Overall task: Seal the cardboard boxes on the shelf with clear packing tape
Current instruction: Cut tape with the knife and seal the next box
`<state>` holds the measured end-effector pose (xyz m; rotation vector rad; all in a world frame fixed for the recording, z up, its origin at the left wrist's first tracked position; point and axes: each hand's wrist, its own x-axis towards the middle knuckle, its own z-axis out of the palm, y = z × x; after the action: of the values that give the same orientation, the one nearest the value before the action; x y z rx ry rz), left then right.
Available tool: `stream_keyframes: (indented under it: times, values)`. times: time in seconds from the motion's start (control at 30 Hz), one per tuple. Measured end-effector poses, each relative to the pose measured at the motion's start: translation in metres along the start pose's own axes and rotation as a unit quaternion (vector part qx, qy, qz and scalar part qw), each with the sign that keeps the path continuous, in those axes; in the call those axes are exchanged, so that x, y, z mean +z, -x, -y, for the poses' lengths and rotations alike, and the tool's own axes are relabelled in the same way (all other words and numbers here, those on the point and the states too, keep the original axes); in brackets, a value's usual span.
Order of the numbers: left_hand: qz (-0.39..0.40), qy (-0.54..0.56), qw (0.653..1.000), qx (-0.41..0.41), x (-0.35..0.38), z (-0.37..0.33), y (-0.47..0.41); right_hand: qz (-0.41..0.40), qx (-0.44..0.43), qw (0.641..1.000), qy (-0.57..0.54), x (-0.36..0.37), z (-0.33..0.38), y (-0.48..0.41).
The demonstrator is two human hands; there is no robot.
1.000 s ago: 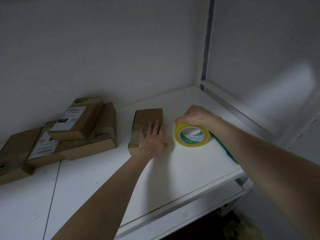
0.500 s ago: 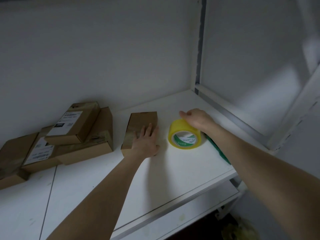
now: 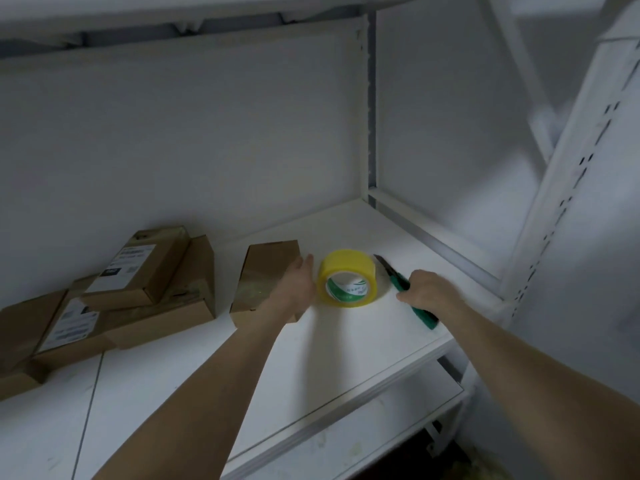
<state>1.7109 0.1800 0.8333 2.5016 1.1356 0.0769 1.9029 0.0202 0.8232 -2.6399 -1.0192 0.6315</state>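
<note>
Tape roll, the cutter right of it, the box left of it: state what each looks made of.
Tape roll: glossy yellowish plastic film, wound on a core with green-and-white print, likely card. Cutter: green handle, probably plastic; dark blade, likely metal. Box: matte brown cardboard, with a shinier patch, perhaps tape.

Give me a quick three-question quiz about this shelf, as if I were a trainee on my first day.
1. True or false: the yellow tape roll stands on its edge between the left hand and the right hand.
2. What lies under the right hand? A. a green knife B. scissors C. a marker
3. Fill in: the lone cardboard box beside the roll is touched by the ___ hand.
Key: 1 true; 2 A; 3 left.
</note>
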Motion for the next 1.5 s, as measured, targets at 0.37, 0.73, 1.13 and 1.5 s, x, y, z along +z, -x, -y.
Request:
stream_keyframes:
  times: [0.37,0.73,1.13,1.5]
  values:
    - [-0.038,0.476,0.878,0.037,-0.065,-0.057,0.043,0.052,-0.177,0.866,-0.465,-0.054,0.109,0.041]
    - [-0.069,0.328,0.933,-0.127,-0.039,0.002,0.068,-0.019,-0.199,0.979,0.043,-0.023,0.13,0.014]
    - [-0.036,-0.013,0.989,-0.142,-0.012,0.016,0.021,0.079,-0.184,0.977,0.077,-0.024,0.142,-0.013]
    - [-0.036,0.002,0.991,-0.126,-0.009,0.025,0.009,0.064,-0.162,0.971,0.166,-0.024,0.149,-0.02]
